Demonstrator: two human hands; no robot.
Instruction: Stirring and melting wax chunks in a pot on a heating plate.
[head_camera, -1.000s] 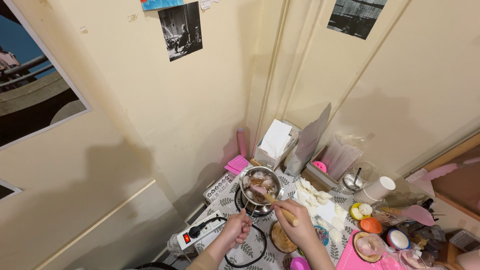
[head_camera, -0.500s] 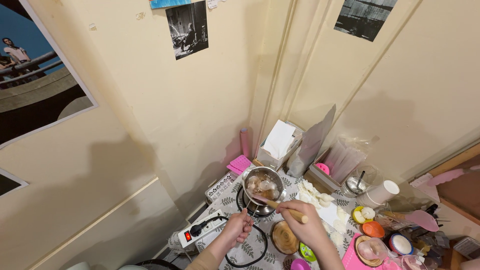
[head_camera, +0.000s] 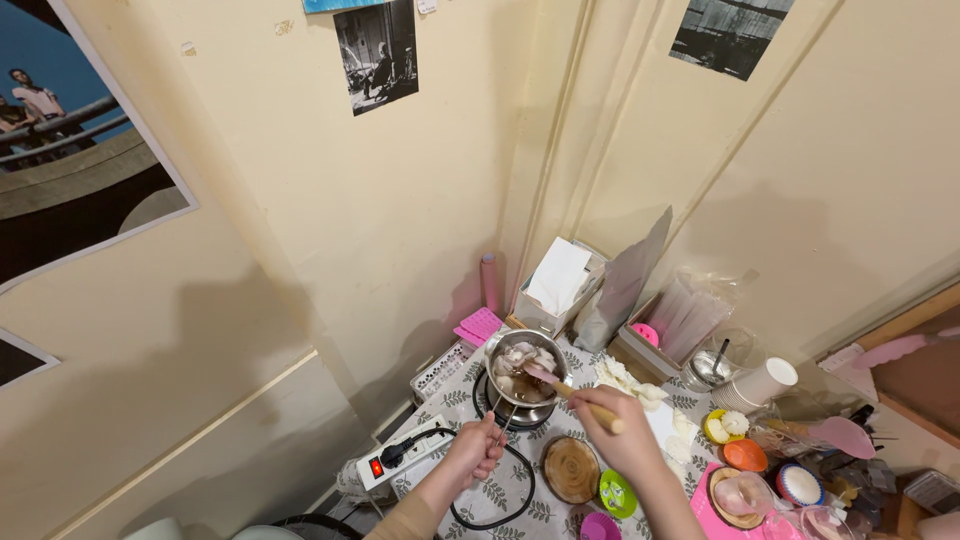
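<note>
Since the earlier frames, the right hand (head_camera: 622, 432) has shifted to the right and slightly up, and the spatula's tip has moved from the near side of the pot toward its far rim; the left hand has barely changed.

Grip, right: the hand is closed firmly round the wooden handle of a spatula (head_camera: 572, 396), fingers wrapped, the handle end showing past the knuckles.

Grip, left: the left hand (head_camera: 476, 449) is closed on the thin wire handle of the small steel pot (head_camera: 524, 366), pinching it near its free end. The exact finger placement is too small to make out.

Relation: the pot lies up and to the left of the right hand. The spatula's long axis runs on that same diagonal, from the hand at lower right to the pale pink blade at upper left, which dips among whitish lumps in brownish liquid. The left hand lies directly below the pot and is the nearer of the two to it.

Surroundings: the pot sits on a small round black burner (head_camera: 492, 402) on a leaf-patterned tablecloth (head_camera: 520, 500). A white power strip (head_camera: 405, 456) with a red switch lies just left of the left hand, its black cable looping under the wrist. A round wooden coaster (head_camera: 570, 469) and a small green dish (head_camera: 617, 493) lie just below the right hand. White pieces (head_camera: 628, 382) are heaped just right of the pot.
</note>
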